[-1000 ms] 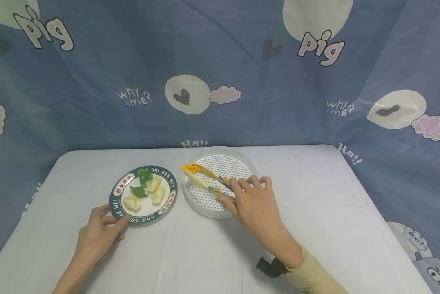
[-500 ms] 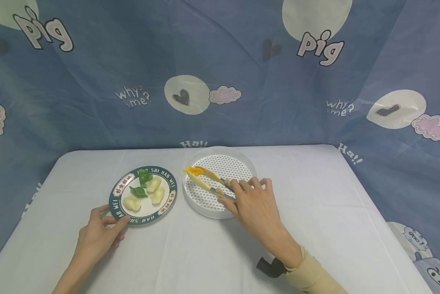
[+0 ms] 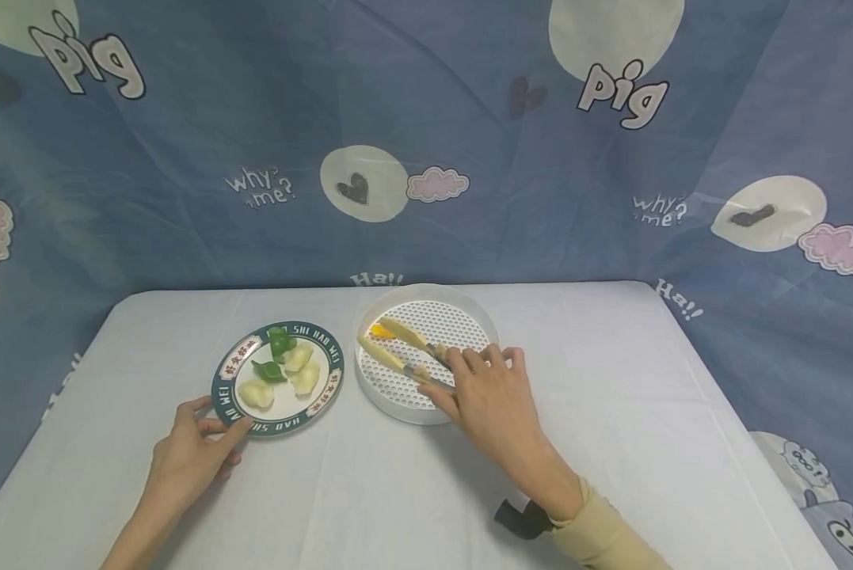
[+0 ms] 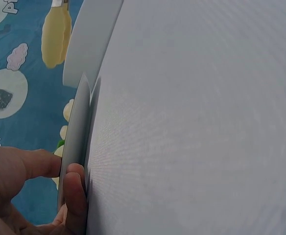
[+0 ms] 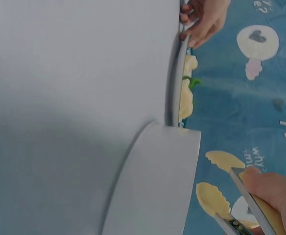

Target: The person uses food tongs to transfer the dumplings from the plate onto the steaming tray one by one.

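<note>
Down goes the orange piece (image 3: 381, 331), out from between the tongs' (image 3: 401, 365) tips and, it seems, into the tray (image 3: 406, 408) by its left wall. One piece delivered, by the look of it! On the counter (image 3: 611, 380), just beside the tray, there's the plate (image 3: 291, 425), rim pinched in the left hand's (image 3: 192, 459) grip. The right hand's (image 3: 499, 405) grip holds the tongs, tips parted. Three dumplings (image 3: 305, 379) and two green bits (image 3: 270, 372) lie plated.
</note>
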`<state>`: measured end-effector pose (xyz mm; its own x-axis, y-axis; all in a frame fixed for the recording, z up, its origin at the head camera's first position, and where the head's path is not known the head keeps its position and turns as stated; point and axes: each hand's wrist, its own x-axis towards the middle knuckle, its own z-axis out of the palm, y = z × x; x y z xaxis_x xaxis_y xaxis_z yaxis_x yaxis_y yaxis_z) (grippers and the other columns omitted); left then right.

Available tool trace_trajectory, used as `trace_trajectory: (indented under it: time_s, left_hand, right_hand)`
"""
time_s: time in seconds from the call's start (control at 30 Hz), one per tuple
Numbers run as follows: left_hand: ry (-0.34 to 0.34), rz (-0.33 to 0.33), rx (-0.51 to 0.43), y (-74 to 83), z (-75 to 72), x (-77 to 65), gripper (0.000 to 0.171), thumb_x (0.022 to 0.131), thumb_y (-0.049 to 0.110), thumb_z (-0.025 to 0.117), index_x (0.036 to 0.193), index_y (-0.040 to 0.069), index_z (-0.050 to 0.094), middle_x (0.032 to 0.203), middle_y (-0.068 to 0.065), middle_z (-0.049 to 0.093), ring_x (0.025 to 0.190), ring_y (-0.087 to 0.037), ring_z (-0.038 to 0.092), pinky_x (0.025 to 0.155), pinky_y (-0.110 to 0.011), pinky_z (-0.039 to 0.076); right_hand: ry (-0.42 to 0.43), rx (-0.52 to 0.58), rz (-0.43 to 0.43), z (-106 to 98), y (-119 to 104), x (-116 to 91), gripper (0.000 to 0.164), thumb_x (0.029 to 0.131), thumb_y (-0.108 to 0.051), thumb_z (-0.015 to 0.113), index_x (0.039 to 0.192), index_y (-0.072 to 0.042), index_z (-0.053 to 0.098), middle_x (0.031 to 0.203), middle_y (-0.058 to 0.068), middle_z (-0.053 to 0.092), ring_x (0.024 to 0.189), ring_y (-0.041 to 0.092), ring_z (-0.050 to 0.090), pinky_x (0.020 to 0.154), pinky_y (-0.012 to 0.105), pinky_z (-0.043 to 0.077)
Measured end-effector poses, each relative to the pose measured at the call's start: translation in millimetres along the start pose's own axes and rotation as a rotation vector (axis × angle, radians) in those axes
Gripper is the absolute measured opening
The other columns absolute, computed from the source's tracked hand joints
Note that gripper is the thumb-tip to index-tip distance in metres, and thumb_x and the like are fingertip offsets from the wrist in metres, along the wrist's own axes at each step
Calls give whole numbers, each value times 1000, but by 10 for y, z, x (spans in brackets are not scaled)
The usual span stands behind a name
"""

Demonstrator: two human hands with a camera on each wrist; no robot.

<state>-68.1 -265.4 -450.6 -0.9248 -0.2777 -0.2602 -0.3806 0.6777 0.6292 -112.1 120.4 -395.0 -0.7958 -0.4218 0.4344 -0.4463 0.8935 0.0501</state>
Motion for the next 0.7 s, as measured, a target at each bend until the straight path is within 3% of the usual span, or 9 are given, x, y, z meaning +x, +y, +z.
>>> trace_trajectory:
  time_s: [0.33,0.53,0.7]
  left_hand:
    - [4,4,-16,7,10,-4,97,108,40,66,162,-19,10,114,-33,74,63,-12,73,57,-27,57]
    - [4,9,-8,1,1,-5,97,108,40,65,163,-18,11,105,-28,78,62,-12,73,58,-26,55]
    - [-1,4,-4,-17,-2,8,99,108,44,66,163,-17,11,102,-25,79,62,-11,72,59,-26,54]
  right_hand:
    - [-47,6,2,-45,-194,15,64,100,-72,59,132,-17,70,106,0,79,93,32,71,90,50,47]
    - [-84,-32,-30,-73,-363,57,70,99,-78,55,134,-20,68,103,-1,76,96,30,69,92,49,47]
    - [-85,-63,-67,-69,-502,92,67,97,-81,55,125,-22,67,96,-5,73,96,28,69,91,46,47]
